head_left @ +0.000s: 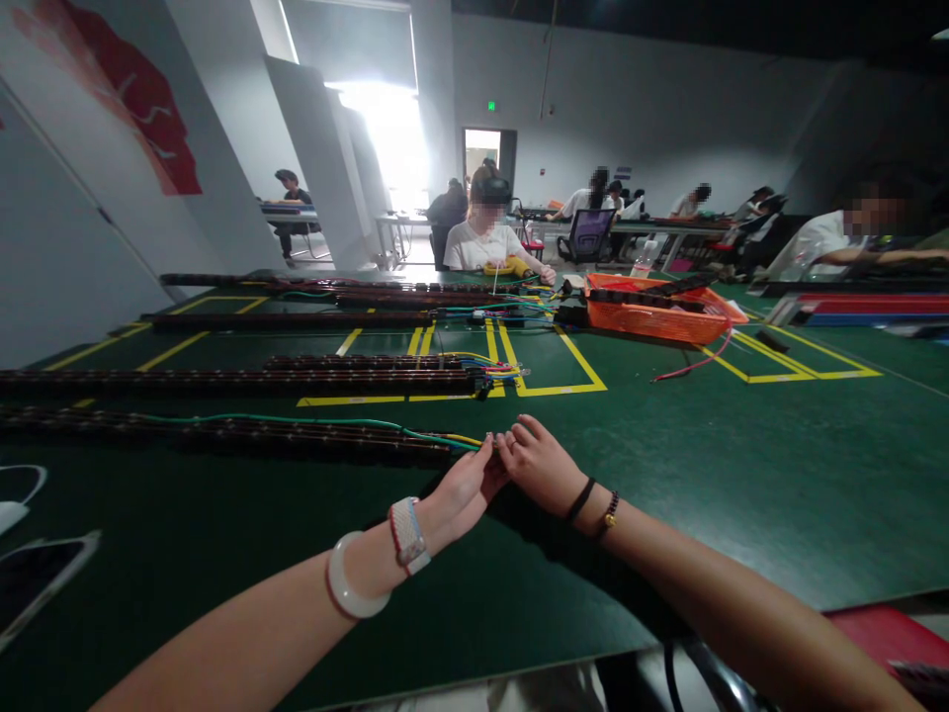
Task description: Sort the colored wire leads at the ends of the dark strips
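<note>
Long dark strip bundle [259, 432], flat, toward nine o'clock; green wire [356, 423] along it, yellow wire [463, 439] off three o'clock end, tips hidden.

Your pic's dim overall. Main light's the window [386, 148] at the back, L of centre, blown to pure white w/ haze bleeding past its edges; doorway [475, 148] beside it's bright too. Ceiling [667, 25] goes near-black, wall [593, 99] fades dark toward the R. You've got soft glare on the table [748, 514], R side, plus a dark shadow under your R arm [719, 603]. Bars [297, 440] are underexposed, so detail's lost; wires [460, 439] turn unclear where they meet your hands [541, 465]. Edges stretch, wide-lens style; bkgd's soft, faces [489, 213] pixelated.
</note>
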A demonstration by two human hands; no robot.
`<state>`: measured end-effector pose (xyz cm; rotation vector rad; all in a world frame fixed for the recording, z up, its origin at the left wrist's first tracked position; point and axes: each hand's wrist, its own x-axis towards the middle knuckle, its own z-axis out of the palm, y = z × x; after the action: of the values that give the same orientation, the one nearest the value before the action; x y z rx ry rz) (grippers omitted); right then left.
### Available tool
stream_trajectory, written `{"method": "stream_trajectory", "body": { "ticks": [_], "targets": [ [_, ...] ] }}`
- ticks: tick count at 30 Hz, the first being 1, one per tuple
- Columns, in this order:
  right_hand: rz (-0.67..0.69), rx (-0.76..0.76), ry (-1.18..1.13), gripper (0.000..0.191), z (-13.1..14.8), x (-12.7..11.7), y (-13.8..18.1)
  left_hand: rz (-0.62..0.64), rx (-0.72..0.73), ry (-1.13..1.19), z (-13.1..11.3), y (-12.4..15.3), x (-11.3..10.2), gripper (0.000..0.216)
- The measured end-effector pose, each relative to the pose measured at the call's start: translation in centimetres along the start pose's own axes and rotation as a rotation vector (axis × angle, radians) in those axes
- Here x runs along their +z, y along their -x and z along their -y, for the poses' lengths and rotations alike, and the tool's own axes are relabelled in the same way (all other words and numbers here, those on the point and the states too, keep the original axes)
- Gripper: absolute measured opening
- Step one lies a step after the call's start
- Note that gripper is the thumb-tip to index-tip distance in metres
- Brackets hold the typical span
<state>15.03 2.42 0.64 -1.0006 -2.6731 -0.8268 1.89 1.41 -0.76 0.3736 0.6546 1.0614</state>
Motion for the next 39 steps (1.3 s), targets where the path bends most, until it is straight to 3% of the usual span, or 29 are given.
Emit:
{"method": "stream_trajectory", "body": {
  "ticks": [4,12,16,20,23,30,39],
  "targets": [
    [0.009,0.034,-0.089,0.033,0.5,-0.3,0.3,-0.027,-0.014,0.024,-0.1,0.0,0.2,0.018],
    [-0.002,0.3,-0.665,0.024,-1.6,-1.0,0.7,0.052,-0.056,0.017,-0.6,-0.1,0.1,0.021],
    [0.077,0.517,-0.594,0.034,-2.6,-0.1,0.7,0.065,-0.087,-0.016,-0.8,0.2,0.0,0.023],
    [0.285,0.373,-0.653,0.04,-3.0,0.2,0.8,0.091,-0.08,-0.029,-1.0,0.4,0.1,0.027],
    [0.344,0.254,-0.76,0.034,-2.9,0.2,0.9,0.065,-0.094,-0.045,-1.1,0.5,0.4,0.029],
    [0.294,0.262,-0.502,0.024,-2.4,-0.3,0.8,0.126,-0.057,-0.053,-0.7,0.3,-0.1,0.021],
    [0.226,0.183,-0.313,0.027,-1.9,-1.1,0.6,0.169,0.045,-0.057,-0.3,0.5,-0.1,0.02]
  ]
}}
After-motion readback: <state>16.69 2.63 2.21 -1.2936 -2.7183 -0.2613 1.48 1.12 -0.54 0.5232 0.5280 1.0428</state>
